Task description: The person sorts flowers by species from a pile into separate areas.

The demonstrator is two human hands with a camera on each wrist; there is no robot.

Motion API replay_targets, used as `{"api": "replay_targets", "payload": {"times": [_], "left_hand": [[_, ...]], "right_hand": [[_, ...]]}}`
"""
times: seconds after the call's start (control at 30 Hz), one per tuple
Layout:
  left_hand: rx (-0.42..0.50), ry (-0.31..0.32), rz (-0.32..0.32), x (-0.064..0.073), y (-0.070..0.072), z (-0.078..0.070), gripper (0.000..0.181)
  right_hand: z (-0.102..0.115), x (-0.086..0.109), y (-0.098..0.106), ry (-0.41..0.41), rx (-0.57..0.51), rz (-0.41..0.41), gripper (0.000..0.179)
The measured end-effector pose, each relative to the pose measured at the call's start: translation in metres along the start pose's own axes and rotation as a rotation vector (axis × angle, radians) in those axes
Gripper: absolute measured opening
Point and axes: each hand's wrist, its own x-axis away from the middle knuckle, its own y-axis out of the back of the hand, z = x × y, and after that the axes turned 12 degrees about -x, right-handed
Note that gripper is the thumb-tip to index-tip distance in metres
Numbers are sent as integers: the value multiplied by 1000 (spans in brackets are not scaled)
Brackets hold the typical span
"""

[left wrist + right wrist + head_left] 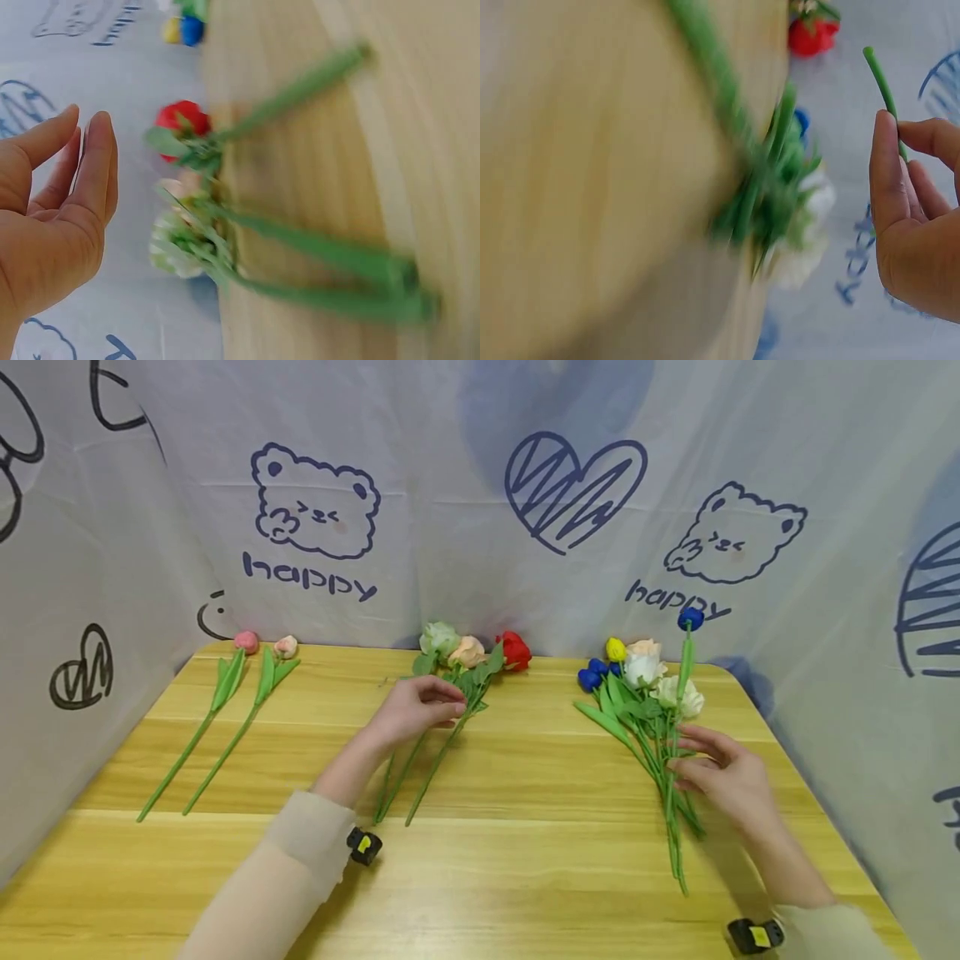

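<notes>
My right hand (723, 777) pinches the green stem (883, 86) of a blue tulip (691, 619) between thumb and fingers. The tulip stands upright, head at the top, over a bunch at the right with white roses (643, 668), a yellow tulip (616, 649) and blue tulips (591, 677). My left hand (414, 710) hovers over the middle group, its fingers loosely bent and nothing between them. Lying in that group are a red rose (514, 651), a peach rose (468, 652) and a pale green-white rose (439, 639).
Two pink tulips lie apart at the left of the wooden table (525, 877), one darker pink (246, 642) and one paler (286, 647). A printed white cloth (450, 543) hangs behind the table and at its sides.
</notes>
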Motion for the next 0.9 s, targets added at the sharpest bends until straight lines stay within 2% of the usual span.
{"api": "replay_targets", "payload": {"times": [0.17,0.37,0.63,0.9], "left_hand": [[131,-28,-50,11,-6,-12,27],[225,-78,-52,21,-19,-16,26],[232,-95,-44,27,-32,-16,22],[209,-33,4,29,-42,-11,24]], "right_hand": [[6,-8,-45,42,-33,3,52],[8,-23,-94,83,-104,17,53],[5,-40,-148,121,-221,68,54],[0,-47,-181,121,-322,67,54]]}}
